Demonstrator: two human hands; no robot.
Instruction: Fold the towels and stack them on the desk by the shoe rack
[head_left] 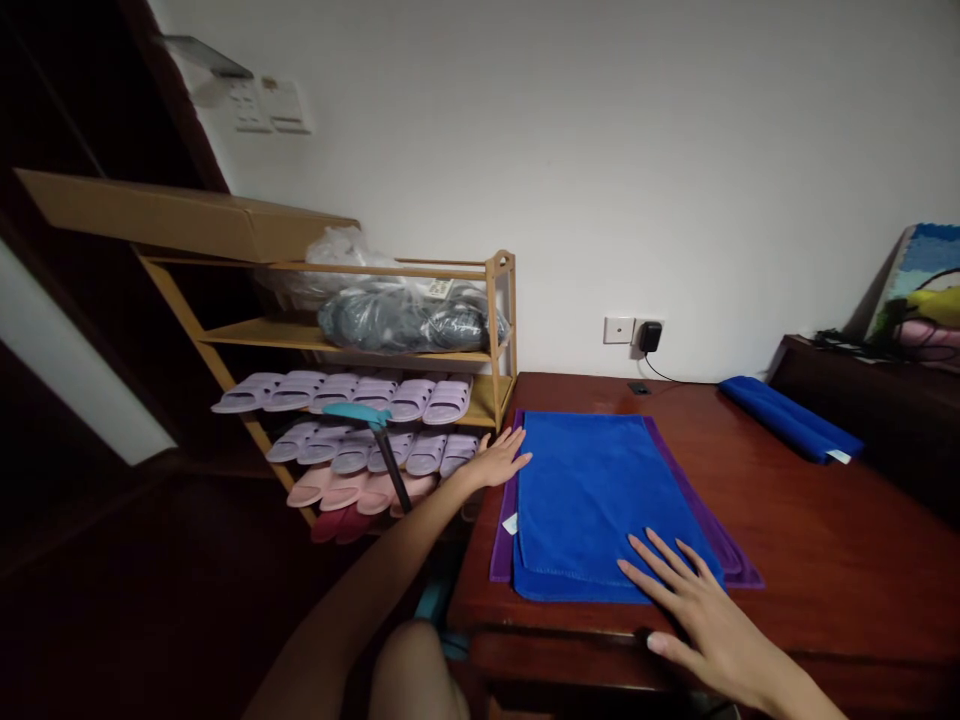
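Note:
A blue cloth (592, 490), folded in layers, lies flat over a slightly wider purple cloth (694, 500) on the wooden table. My left hand (500, 460) is at the far left edge of the cloths, fingers stretched out and touching the border. My right hand (694, 605) is spread over the front right corner of the blue cloth, fingertips on the fabric and thumb near the table's front edge. Neither hand grips anything. A small white label (511, 524) sticks out at the left side of the blue cloth.
A rolled blue cloth (791, 418) lies at the right of the brown table (847, 540). Behind it, a black plug (649, 337) sits in the wall. On the left stands a wooden rack (495, 330) with slippers (448, 398), a bagged grey bundle (412, 318) and a cardboard box (202, 222).

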